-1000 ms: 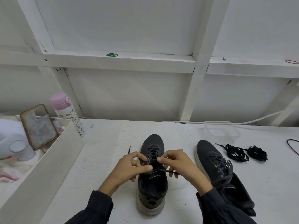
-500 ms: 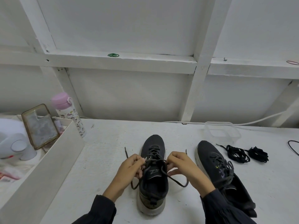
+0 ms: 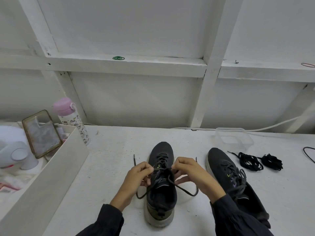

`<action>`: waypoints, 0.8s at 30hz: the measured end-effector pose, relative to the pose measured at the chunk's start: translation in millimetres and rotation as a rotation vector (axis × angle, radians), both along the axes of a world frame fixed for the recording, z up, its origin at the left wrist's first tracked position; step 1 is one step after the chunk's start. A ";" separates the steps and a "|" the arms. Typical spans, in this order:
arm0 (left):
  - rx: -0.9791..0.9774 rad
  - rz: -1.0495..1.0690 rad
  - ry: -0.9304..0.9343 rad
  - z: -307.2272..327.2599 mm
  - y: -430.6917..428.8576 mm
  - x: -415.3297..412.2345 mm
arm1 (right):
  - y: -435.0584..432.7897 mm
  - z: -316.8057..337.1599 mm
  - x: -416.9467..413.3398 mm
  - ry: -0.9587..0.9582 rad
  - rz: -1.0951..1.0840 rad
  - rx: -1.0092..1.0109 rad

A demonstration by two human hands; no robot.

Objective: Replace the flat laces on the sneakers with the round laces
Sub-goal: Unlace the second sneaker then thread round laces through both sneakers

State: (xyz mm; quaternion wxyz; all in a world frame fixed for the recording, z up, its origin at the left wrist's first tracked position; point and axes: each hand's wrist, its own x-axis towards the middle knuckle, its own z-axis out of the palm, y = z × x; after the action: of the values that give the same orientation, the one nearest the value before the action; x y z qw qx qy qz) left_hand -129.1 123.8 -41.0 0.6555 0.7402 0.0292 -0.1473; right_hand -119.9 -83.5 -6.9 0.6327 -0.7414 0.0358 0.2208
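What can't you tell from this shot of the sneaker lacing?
Head view only:
- Lace on the middle sneaker: flat or round, too thin to tell.
- Left hand and right hand: fingertips curl over the knot.
- Right sneaker: heel behind the sleeve.
- Bottle print: too small.

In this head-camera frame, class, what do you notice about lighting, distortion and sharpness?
Head view: soft, even light with only faint shadows; wide-angle bending tilts the white wall beams outward; dark grey sneaker and both hands, left and right, look fairly sharp; black lace bundles lose detail in darkness.
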 end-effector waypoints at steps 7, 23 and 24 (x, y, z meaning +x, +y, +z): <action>0.076 0.030 -0.040 3.5 -6.0 3.8 | 2.9 -0.9 -1.1 0.016 -0.044 -0.014; 0.075 0.071 -0.076 -9.1 -5.8 1.7 | -3.2 -8.2 -7.3 0.031 -0.047 0.046; 0.072 0.069 -0.078 -8.9 -5.3 1.9 | -2.9 -7.6 -7.5 0.031 -0.042 0.040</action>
State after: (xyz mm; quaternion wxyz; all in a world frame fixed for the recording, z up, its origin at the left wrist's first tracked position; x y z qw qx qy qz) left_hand -127.2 118.5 -49.9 0.6336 0.7671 0.0345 -0.0943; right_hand -127.4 -86.4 -14.4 0.6513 -0.7242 0.0564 0.2196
